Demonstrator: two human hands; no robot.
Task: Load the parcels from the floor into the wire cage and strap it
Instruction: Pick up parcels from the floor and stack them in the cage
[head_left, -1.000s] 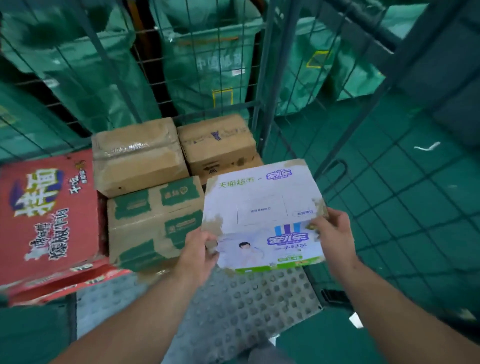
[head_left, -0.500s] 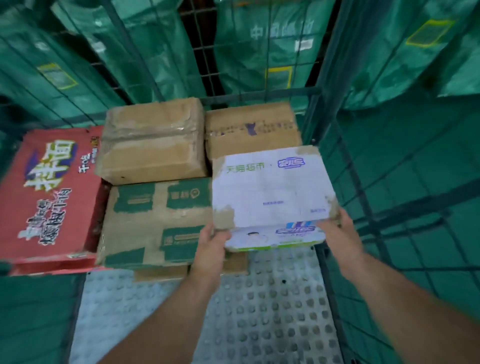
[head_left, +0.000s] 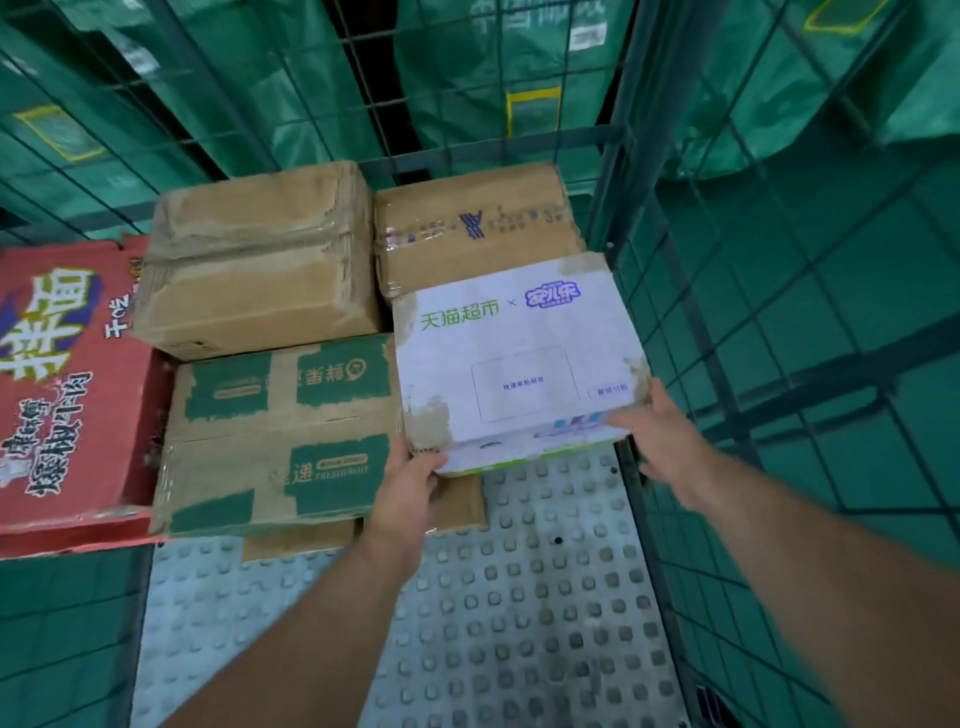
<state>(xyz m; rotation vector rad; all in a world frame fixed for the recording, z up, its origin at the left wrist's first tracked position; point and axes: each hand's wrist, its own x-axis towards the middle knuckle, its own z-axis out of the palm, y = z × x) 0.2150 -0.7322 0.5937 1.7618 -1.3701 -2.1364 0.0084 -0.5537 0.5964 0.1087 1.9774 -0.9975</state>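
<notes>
Left hand (head_left: 410, 483): grasping. It is closed on the near-left corner of a white cardboard box (head_left: 519, 358), rectangular, printed with green and purple characters, its corners scuffed brown.

Right hand (head_left: 654, 431): grasping the same white cardboard box at its near-right corner. The thumb lies along the near top edge and the fingers run up the right side. The hand is motion-blurred, so finer detail cannot be told.

The white cardboard box lies between the two hands, inside the green wire cage (head_left: 613, 156), roughly level. Whether it rests on anything or is carried wholly by the hands cannot be told.

Touching the left side of the left hand is a brown cardboard carton with green printed panels (head_left: 280, 431). Beyond that hand and to its left sits a plain brown taped carton (head_left: 260, 260). Straight beyond the held box, its far edge overlapping it, is a brown taped carton with a blue mark (head_left: 478, 228). Under the left hand a flat brown carton (head_left: 462, 499) shows in part. Far left of both hands stands a red printed carton (head_left: 62, 384).

Below both forearms is the cage's grey studded metal floor (head_left: 519, 597). Just right of the right hand runs the cage's mesh wall. Green fabric sacks (head_left: 467, 67) hang behind the far mesh
</notes>
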